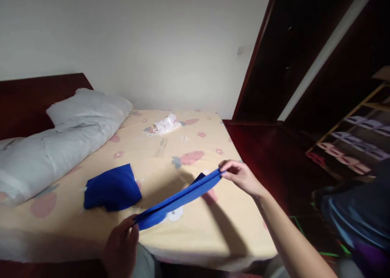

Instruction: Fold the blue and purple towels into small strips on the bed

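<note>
A blue garment (179, 197) is pulled out lengthwise between my two hands, held by its long edge above the bed. That edge looks like a stitched band. My left hand (122, 241), lower and nearer to me, pinches one end. The other end is pinched between the thumb and fingers of my right hand (239, 176), higher and farther right. Most of the garment below the edge is seen nearly edge-on, so its full shape is hidden. Beyond my left hand, a second blue piece of cloth (112, 188), folded into a rough rectangle, lies on the bed.
The bed (210, 221) has a cream sheet with printed carrots and flowers. A crumpled white plastic bag (167, 123) lies towards the wall. Grey bedding (82, 123) rests on the left by a dark headboard (45, 93). To the right stands a shoe rack (353, 137).
</note>
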`<state>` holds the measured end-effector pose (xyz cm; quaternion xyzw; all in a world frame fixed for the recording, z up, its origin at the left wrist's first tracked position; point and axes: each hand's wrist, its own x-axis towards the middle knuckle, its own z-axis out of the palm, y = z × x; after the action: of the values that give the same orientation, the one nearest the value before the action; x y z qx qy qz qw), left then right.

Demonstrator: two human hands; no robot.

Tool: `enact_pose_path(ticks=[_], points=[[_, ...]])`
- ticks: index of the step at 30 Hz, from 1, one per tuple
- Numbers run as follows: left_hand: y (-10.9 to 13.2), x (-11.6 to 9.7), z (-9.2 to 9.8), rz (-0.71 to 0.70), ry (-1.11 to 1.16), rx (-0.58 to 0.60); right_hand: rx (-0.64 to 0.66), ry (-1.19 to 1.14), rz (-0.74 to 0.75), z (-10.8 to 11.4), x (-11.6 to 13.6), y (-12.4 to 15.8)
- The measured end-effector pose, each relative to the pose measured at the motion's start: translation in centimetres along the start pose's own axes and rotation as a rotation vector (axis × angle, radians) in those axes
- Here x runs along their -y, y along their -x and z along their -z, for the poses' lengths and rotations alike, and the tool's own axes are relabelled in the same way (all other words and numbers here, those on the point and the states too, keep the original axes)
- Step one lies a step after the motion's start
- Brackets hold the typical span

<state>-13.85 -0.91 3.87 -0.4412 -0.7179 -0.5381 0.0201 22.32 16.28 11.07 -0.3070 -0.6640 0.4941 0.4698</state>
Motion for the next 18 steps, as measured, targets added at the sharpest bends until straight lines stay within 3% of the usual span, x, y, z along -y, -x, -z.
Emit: enact_pose_path(ticks=[4, 8, 14, 18], points=[[0.3, -5.7, 1.6, -0.010, 0.301, 0.039, -0.141, -0.067, 0.120, 2.9, 4.9, 8.0], [0.4, -9.1, 1.3, -0.004, 0.425, 0.152, -0.321, -0.076, 0.138, 4.2, 6.0, 13.3], [0.1, -10.6, -0.2, -0.047, 0.360, 0.237, -0.397, -0.044, 0.086, 4.8, 4.1, 18.6], [-1.1, -10.0, -3.3, -0.077, 0.258, 0.337, -0.460, -0.033, 0.005, 4.8, 2.4, 18.5]])
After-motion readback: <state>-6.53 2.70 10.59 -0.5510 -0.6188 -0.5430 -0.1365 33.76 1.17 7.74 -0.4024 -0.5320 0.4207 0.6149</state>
